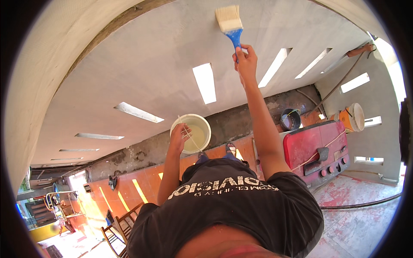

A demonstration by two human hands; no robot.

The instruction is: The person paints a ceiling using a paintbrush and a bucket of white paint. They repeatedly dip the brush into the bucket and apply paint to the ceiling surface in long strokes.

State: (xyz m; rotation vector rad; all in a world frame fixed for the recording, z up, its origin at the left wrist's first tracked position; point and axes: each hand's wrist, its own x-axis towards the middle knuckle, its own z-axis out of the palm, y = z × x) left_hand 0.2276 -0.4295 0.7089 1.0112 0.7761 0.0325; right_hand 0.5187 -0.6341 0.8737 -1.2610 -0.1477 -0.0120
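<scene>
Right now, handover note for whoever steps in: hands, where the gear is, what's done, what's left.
Right hand: raised, gripping the blue handle of the flat brush, whose pale bristles press on the grey wall near its top.
Left hand: holds the white bucket by its thin wire handle; pale liquid inside, roughly half full.
Nearby: red machine on the floor to the right, wooden chair lower left.
Done: cannot tell coated from bare wall; the surface looks uniformly grey.
Left: no clear edge shows, so check the wall up close before continuing.
</scene>
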